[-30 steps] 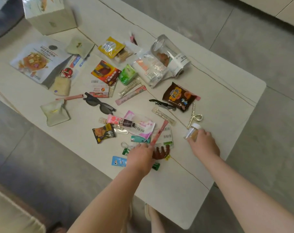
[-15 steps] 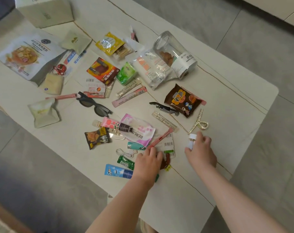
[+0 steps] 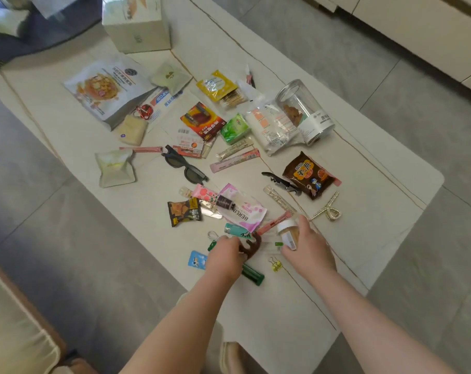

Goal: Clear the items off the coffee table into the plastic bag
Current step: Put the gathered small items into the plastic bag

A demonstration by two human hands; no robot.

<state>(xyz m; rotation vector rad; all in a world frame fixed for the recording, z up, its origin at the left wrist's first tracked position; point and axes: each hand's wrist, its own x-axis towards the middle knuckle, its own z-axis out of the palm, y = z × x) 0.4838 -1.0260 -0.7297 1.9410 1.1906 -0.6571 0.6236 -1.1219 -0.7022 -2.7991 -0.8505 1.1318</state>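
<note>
Left hand (image 3: 224,256) reaches palm-down, fingers curled round the brown hair claw (image 3: 251,245), it seems; right hand (image 3: 307,248), just beside it, grips a white-capped bottle (image 3: 288,233).

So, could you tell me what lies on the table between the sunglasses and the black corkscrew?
In the head view, a long pink stick sachet lies on the table between the sunglasses and the corkscrew, nearer the far side of that stretch.

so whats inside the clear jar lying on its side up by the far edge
Through the clear jar wall a small heap of brown pieces shows, maybe snacks. The white label wraps the end nearer the lid and hides whatever lies behind it.
</note>
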